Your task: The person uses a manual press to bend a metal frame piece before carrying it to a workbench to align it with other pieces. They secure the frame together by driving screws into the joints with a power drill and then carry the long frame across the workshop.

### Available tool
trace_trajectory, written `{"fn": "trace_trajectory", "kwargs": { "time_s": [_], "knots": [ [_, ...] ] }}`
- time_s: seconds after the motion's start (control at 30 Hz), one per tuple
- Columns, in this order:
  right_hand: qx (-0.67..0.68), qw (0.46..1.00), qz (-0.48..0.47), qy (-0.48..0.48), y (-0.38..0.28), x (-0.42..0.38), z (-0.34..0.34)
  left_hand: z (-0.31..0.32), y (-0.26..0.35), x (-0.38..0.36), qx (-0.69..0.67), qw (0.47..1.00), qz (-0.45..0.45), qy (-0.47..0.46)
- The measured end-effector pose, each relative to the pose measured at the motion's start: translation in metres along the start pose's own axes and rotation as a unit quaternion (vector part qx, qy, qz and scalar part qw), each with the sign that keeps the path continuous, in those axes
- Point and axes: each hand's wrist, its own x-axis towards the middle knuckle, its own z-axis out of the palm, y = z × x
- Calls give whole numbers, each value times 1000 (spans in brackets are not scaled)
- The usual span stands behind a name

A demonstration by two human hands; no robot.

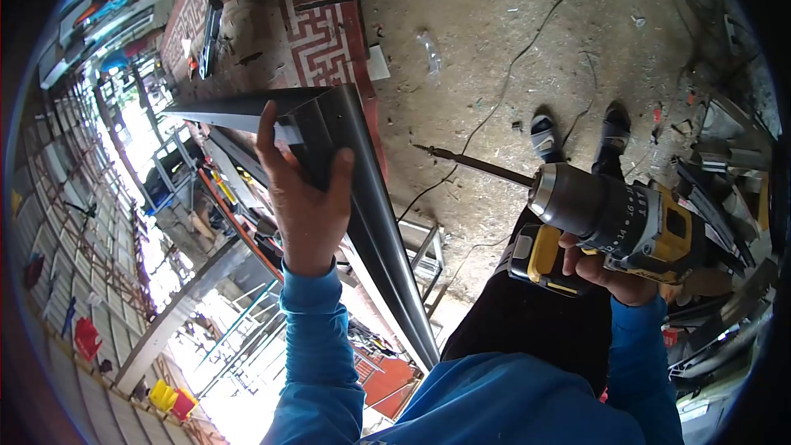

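Note:
A dark metal frame [362, 173] with a corner joint near the upper middle runs down toward the person's body. On that corner rests my left hand [306, 198], its thumb and fingers spread apart over the dark profile. My right hand [606, 274] is wrapped round the grip of a yellow and black cordless drill [601, 210]. The drill's long bit [478, 166] points left, its tip well apart from the frame, over the floor. Part of the right hand is hidden behind the drill.
A red patterned mat [321, 41] lies beyond the frame, with a dark metal piece [211, 37] on it. Cables [527, 49] cross the dusty floor [461, 0]. Sandaled feet [545, 133] stand beyond the drill. Metal profiles [713, 206] are piled at the right.

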Motion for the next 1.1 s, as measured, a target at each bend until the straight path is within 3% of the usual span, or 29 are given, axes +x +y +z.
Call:
{"fn": "trace_trajectory", "kwargs": {
  "time_s": [0.03,0.17,0.27,0.4,0.5,0.63,0.7,0.73,0.77,0.87,0.9,1.0,1.1],
  "knots": [
    [26,999,15,21,-3,1,2,1,-6,4,49,997,46,24],
    [84,990,81,85,-8,6,-1,1,4,20,47,998,40,14],
    [65,997,11,45,-3,12,-10,-1,2,38,5,998,61,1],
    [77,997,13,23,1,23,-20,1,7,51,-15,997,79,-5],
    [265,962,12,-58,2,32,-21,-1,11,54,16,997,73,-10],
    [288,956,24,-53,9,33,-28,0,4,62,67,982,174,13],
    [307,950,45,-35,7,34,-28,-14,-3,67,-39,982,186,-17],
    [244,969,45,-9,5,34,-28,-26,-6,70,-75,978,190,-28],
    [213,976,45,4,3,35,-26,-63,-9,77,-126,983,89,-97],
    [31,999,-15,26,-6,42,-15,-78,20,73,-31,992,13,-119],
    [-12,999,-30,37,-9,45,-9,-82,27,77,196,966,103,-131],
    [-25,998,-24,53,-17,49,3,-74,22,89,392,849,329,-129],
    [-32,998,-34,47,-14,50,3,-75,37,92,488,795,312,-182]
  ]
}}
